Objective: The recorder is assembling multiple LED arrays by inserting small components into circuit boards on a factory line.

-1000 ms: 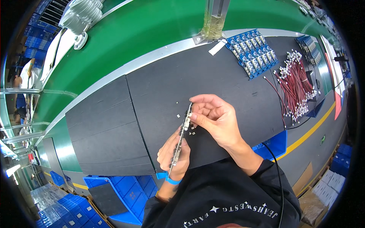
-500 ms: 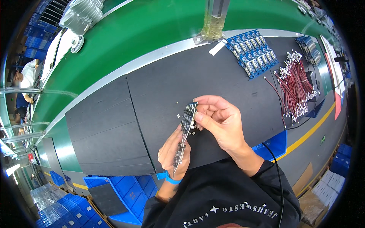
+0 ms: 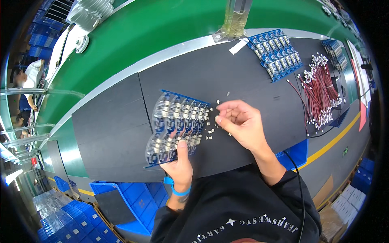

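My left hand (image 3: 179, 167) grips a blue circuit board panel (image 3: 165, 126) by its lower edge, thumb on top. The panel is tilted with its face showing, and rows of pale metal and white connectors run across it. To its right, my right hand (image 3: 245, 126) hovers over the mat with fingers curled. The thumb and index fingertips are a little apart, and nothing shows between them. Several tiny white pieces (image 3: 209, 131) lie scattered on the dark mat (image 3: 251, 95) between the panel and my right hand. One small pale piece (image 3: 228, 93) looks blurred.
A similar blue board panel (image 3: 275, 54) lies at the back right, beside a white strip (image 3: 238, 46). Farther right are a bundle of dark red cables (image 3: 320, 91) with white plugs and stacked boards (image 3: 334, 54). A metal post (image 3: 236, 20) stands at the back. Blue crates (image 3: 133, 204) sit below the table.
The panel has turned from edge-on to face-up and moved left in my left hand. My right hand has let go of its edge. More tiny white pieces show on the mat.
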The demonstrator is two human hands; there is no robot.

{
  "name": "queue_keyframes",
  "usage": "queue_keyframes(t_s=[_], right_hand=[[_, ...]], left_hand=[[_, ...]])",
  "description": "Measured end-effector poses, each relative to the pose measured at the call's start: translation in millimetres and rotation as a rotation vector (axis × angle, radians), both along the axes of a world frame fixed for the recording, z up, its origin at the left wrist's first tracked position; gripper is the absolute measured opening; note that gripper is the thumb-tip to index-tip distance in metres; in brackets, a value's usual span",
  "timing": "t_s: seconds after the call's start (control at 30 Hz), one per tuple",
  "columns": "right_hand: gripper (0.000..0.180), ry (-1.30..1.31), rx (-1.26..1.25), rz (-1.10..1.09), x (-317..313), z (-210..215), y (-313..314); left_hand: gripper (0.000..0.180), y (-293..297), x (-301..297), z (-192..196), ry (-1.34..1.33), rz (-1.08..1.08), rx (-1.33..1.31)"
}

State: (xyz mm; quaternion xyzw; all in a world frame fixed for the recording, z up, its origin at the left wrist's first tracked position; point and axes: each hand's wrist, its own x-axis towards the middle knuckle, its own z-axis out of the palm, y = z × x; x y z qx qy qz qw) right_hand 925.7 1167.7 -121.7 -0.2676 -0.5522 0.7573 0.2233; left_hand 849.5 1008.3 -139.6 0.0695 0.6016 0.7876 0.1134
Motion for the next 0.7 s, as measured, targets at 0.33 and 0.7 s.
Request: queue_keyframes(t_s=[0.33, 0.7], right_hand=[[0.028, -0.006, 0.061, -0.017, 3, -23, -42], [0.030, -0.095, 0.108, 0.032, -1, -17, -38]], left_hand=[[0.065, -3, 6, 20, -0.044, -0.255, 0.167], [0.059, -12, 16, 10, 0.162, -0.311, -0.071]])
